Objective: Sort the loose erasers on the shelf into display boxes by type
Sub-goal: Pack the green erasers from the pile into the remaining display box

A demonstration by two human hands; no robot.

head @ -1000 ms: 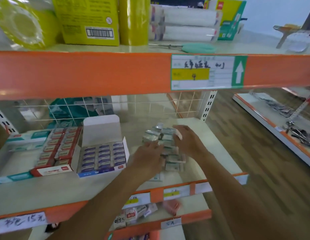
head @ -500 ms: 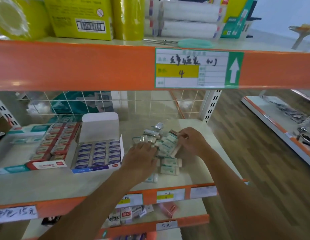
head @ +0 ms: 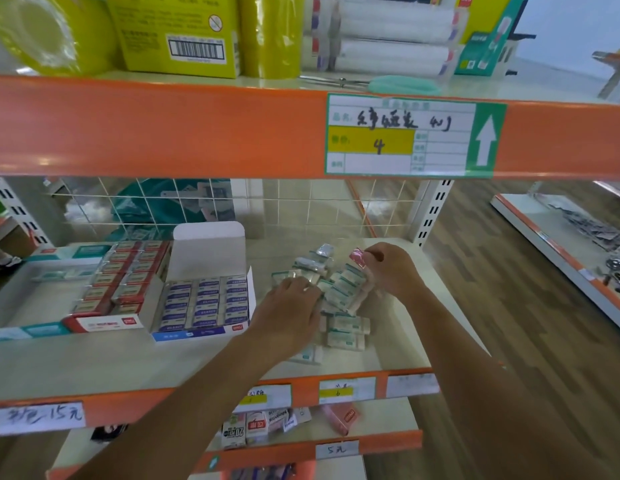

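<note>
Two display boxes (head: 204,303) look filled toward the shelf's (head: 93,358) left; the loose erasers (head: 346,325) lie heaped, unsorted. My right hand (head: 391,271) grips a few; whether my left hand (head: 287,306) grasps any, I cannot tell.

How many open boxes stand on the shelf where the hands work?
3: a blue box in the middle, a red box left of it, a teal box farthest left, partly out of view.

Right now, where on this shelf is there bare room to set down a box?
Free: the front strip of the shelf, between the blue display box and the orange lip; also the back, between the wire grid and the loose erasers. Crowded: that pile, between the left hand and right hand.
</note>
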